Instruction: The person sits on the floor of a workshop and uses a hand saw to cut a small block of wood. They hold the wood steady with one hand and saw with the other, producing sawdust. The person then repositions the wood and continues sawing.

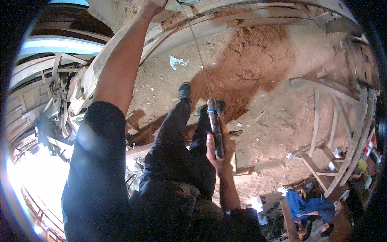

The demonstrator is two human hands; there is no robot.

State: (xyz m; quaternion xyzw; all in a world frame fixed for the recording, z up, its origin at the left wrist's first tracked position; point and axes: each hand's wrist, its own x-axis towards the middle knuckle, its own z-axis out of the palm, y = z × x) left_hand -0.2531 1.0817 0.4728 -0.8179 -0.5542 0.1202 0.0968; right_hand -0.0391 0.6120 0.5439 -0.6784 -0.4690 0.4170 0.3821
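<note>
My right hand (226, 148) is closed round the dark, worn handle of a hand saw (215, 127), with the thumb along its near side. Something blue is tied round the handle's far end. From there a long, thin blade, seen nearly edge-on, runs up to the long wooden plank (225, 17) at the top of the view. My left arm reaches far forward, and my left hand (154, 5) is at the wood by the upper edge. Its fingers are cut off by the picture's rim, so their grip is hidden.
Reddish sawdust (258, 60) covers the dirt floor below the plank. A curved wooden frame (354, 133) stands on the right. At the lower right a person in blue clothes (304, 205) sits low. Scrap wood (60, 101) is piled at left, and a pale scrap (176, 62) lies ahead.
</note>
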